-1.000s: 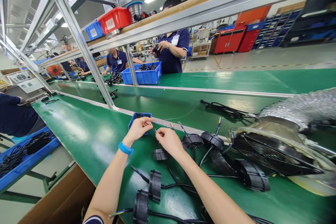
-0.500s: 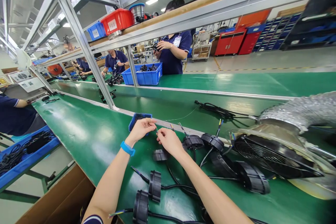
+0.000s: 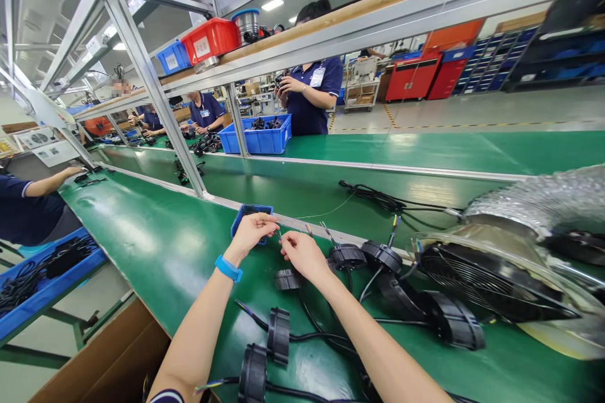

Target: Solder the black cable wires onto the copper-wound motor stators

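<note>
My left hand [image 3: 252,230], a blue band on its wrist, is pinched shut over a small blue tray [image 3: 239,215] on the green bench [image 3: 155,245]. Close to it my right hand [image 3: 302,253] is also pinched; both fingertips meet on a thin wire end [image 3: 280,235] between them. Several black round parts with cables lie around: one [image 3: 286,279] just under my right hand, two [image 3: 365,256] to its right, two [image 3: 267,352] near my forearms.
A black fan with a silver flexible duct [image 3: 501,264] stands at the right. A cable bundle [image 3: 378,198] rides the middle green belt. Across it, people in navy shirts work by a blue bin [image 3: 258,135]. A blue crate [image 3: 42,280] and cardboard box [image 3: 113,359] sit at lower left.
My hands stay pinched together on the wire with almost no shift. The cable bundle on the middle belt has drifted left. The person at far left has stretched an arm onto the bench.
</note>
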The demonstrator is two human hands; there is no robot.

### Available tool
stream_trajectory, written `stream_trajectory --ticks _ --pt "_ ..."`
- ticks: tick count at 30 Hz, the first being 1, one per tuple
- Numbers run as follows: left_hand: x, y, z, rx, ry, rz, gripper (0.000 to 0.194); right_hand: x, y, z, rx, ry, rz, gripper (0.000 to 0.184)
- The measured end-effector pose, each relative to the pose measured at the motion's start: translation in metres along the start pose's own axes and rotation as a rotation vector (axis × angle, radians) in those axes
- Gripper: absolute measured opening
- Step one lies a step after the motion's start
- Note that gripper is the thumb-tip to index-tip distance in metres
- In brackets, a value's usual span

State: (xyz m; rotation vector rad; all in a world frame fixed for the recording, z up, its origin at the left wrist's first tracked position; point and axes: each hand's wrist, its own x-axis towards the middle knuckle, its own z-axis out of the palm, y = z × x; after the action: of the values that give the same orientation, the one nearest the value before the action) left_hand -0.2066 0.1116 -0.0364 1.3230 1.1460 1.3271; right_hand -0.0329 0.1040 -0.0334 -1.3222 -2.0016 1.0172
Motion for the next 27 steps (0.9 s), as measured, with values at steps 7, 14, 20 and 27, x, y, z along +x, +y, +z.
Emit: stream_trajectory --ticks 7,14,20,27 --pt "-0.001 0.003 0.002 0.015 -0.002 -0.008 0.042 0.000 -0.001 0.000 -0.015 0.007 -0.008 0.018" --pt "-0.001 0.004 0.001 0.033 -0.047 0.003 0.042 -0.001 -0.001 0.000 -0.031 0.003 -0.016 0.020" --pt "-0.004 0.008 -0.006 0.184 -0.117 0.006 0.031 -0.002 -0.001 0.001 -0.063 0.006 -0.010 0.019" --pt "-0.008 0.014 -0.010 0.394 -0.324 0.065 0.025 -0.006 -0.006 -0.003 -0.098 0.010 -0.004 0.021"
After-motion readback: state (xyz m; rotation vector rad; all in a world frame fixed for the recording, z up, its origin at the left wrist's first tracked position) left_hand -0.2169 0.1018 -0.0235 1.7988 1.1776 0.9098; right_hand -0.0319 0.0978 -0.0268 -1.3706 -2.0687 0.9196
